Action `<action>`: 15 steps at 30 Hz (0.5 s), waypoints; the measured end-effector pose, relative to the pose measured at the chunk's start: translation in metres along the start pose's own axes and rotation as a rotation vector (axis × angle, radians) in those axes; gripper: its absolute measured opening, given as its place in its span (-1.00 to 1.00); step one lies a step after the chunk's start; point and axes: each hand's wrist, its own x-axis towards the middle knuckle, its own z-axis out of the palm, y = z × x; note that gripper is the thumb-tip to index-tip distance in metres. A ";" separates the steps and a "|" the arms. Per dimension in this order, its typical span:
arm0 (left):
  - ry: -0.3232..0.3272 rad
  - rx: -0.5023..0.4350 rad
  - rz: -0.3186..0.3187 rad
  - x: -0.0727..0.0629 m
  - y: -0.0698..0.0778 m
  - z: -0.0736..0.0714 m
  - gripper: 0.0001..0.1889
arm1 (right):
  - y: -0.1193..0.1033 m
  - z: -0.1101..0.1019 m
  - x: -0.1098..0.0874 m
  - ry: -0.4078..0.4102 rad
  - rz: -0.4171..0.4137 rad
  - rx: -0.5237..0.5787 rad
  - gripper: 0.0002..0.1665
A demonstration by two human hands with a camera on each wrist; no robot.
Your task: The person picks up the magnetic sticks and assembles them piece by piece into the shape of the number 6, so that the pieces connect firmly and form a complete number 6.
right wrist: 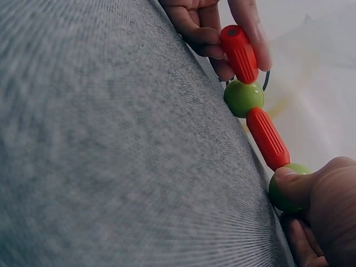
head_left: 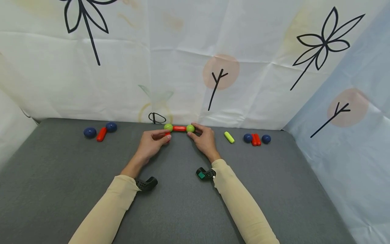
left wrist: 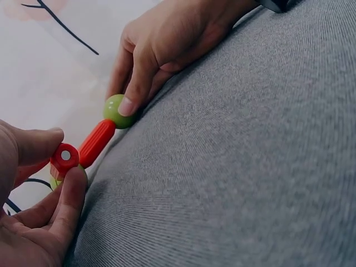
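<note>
My left hand (head_left: 150, 143) pinches a red rod (right wrist: 240, 55), its far end against the left ball (right wrist: 243, 100), likely so it joins there. My right hand (head_left: 206, 140) grips the right ball (head_left: 190, 128), probably to keep things steady; the middle rod (head_left: 179, 128) bridges both balls near the back edge of the table (head_left: 179, 203). Pale disc (left wrist: 65, 156) in my rod's end, maybe a magnet. No brand, label or writing readable.

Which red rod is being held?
The red rod at the left green ball, pinched by the left hand. The other four aren't held: one spans both green balls, three lie near blue balls.
</note>
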 end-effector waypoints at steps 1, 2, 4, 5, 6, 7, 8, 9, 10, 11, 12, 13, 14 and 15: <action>0.001 -0.003 -0.002 0.000 0.000 0.000 -0.62 | 0.000 0.000 0.000 0.000 -0.001 0.002 -0.45; 0.001 -0.003 -0.003 0.000 0.000 0.000 -0.62 | -0.001 0.000 0.000 -0.001 -0.001 0.005 -0.45; 0.004 0.005 -0.005 0.001 0.000 0.000 -0.62 | -0.001 0.000 0.000 -0.002 -0.001 0.008 -0.45; 0.004 0.008 -0.005 0.001 0.000 0.000 -0.62 | -0.001 0.000 0.000 -0.003 -0.001 0.010 -0.45; 0.004 0.013 -0.005 0.001 0.000 0.000 -0.63 | -0.002 0.000 0.000 -0.003 -0.002 0.010 -0.45; 0.005 0.016 -0.005 0.001 0.000 0.000 -0.63 | -0.001 0.000 0.000 -0.003 -0.003 0.010 -0.45; 0.005 0.021 -0.004 0.002 0.000 0.000 -0.63 | -0.001 0.000 0.000 -0.003 -0.003 0.009 -0.45; 0.005 0.026 -0.003 0.002 0.000 0.000 -0.63 | -0.001 0.000 0.000 -0.003 -0.004 0.009 -0.45; 0.005 0.029 -0.001 0.002 0.000 0.000 -0.63 | -0.001 0.000 0.000 -0.002 -0.004 0.009 -0.45; 0.006 0.031 0.001 0.002 0.000 0.001 -0.63 | -0.001 0.000 0.000 -0.002 -0.004 0.011 -0.44; 0.007 0.037 0.004 0.002 0.000 0.001 -0.64 | -0.001 0.000 0.000 0.000 -0.004 0.009 -0.44; 0.010 0.046 0.007 0.002 0.000 0.001 -0.64 | -0.001 0.000 0.000 0.001 -0.003 0.009 -0.44; 0.011 0.055 0.009 0.002 0.000 0.002 -0.64 | -0.001 0.000 0.000 0.002 -0.003 0.007 -0.44; 0.014 0.069 0.012 0.002 0.000 0.002 -0.63 | -0.001 0.000 -0.001 0.003 -0.003 0.007 -0.44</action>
